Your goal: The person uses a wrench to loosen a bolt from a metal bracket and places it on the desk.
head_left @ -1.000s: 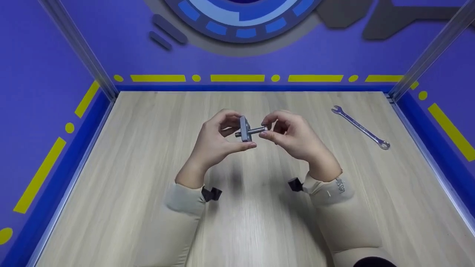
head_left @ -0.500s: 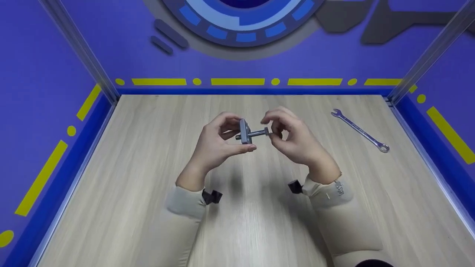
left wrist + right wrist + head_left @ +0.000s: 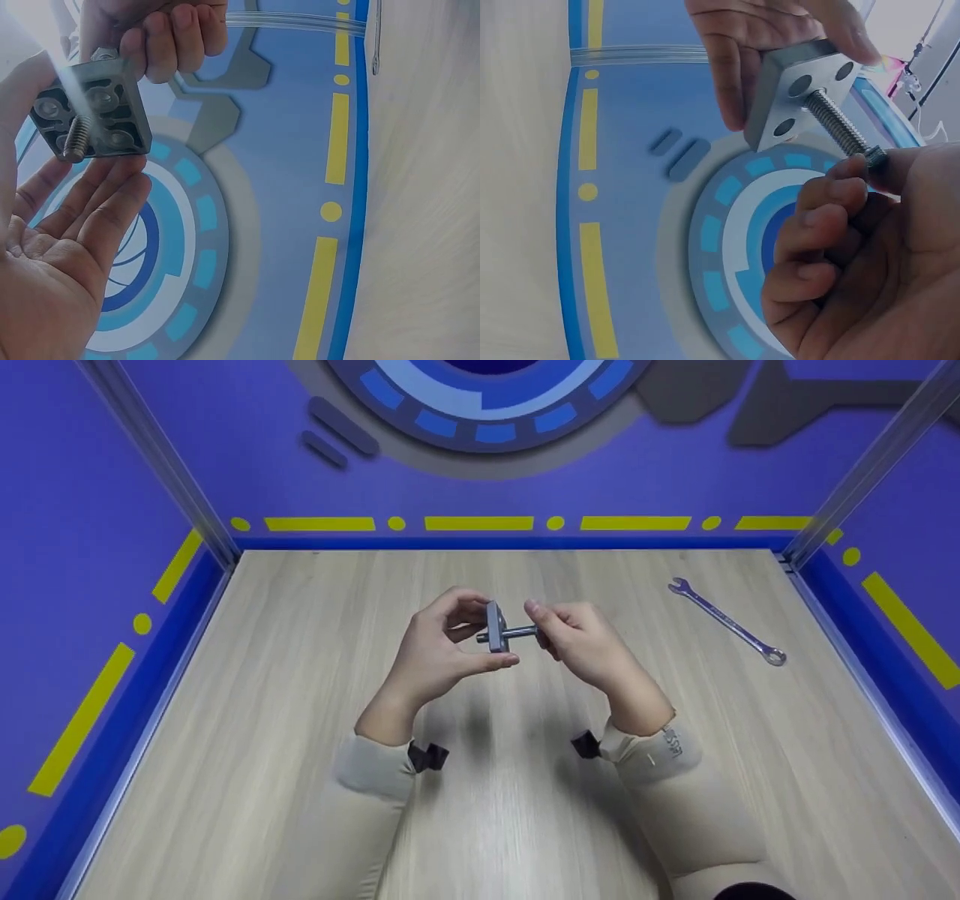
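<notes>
My left hand (image 3: 435,641) grips a square metal plate (image 3: 493,628) by its edges, thumb on one side and fingers on the opposite one. A threaded bolt (image 3: 838,124) runs through the plate's middle. In the left wrist view its threaded end (image 3: 76,139) sticks out of the ribbed back of the plate. The front face (image 3: 784,94) is flat, with a round hole near each corner. My right hand (image 3: 581,637) pinches the bolt's head (image 3: 875,156) between thumb and curled fingers. Both hands hold these parts up over the table.
A combination wrench (image 3: 727,621) lies slanted on the right part of the wooden table (image 3: 300,697). Blue panels (image 3: 480,495) with yellow markings and metal corner posts (image 3: 161,457) enclose the back and sides. A small black wrist mount (image 3: 429,757) sits at the left cuff.
My right hand has turned at the bolt head: its fingers went from loosely extended to curled beneath, with the thumb on top. The left hand and plate stay nearly still.
</notes>
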